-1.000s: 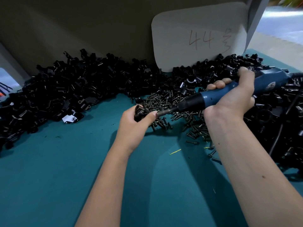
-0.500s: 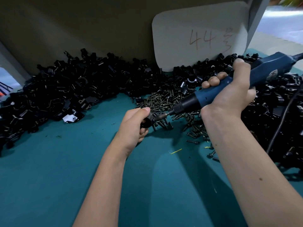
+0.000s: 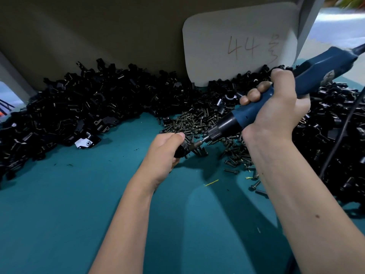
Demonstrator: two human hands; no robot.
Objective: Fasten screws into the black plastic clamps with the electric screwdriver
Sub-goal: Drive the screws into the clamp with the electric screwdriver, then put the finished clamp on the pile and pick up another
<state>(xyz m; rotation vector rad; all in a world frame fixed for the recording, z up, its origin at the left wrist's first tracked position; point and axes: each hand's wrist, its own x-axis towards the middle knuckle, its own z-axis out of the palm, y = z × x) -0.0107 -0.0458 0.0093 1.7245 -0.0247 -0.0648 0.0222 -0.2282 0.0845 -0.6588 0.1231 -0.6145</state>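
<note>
Black plastic clamp (image 3: pixel 180 150), small, mostly hidden in left hand (image 3: pixel 165 150).

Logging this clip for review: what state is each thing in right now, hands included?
left hand: curled round one black clamp, holding it above the mat.
right hand: gripping the electric screwdriver.
electric screwdriver: tilted down to the left, bit tip at the held clamp.
screws: loose heap on the teal mat.
clamp pile: heaped loose along the back board.
white card: upright, marked 44.
</note>
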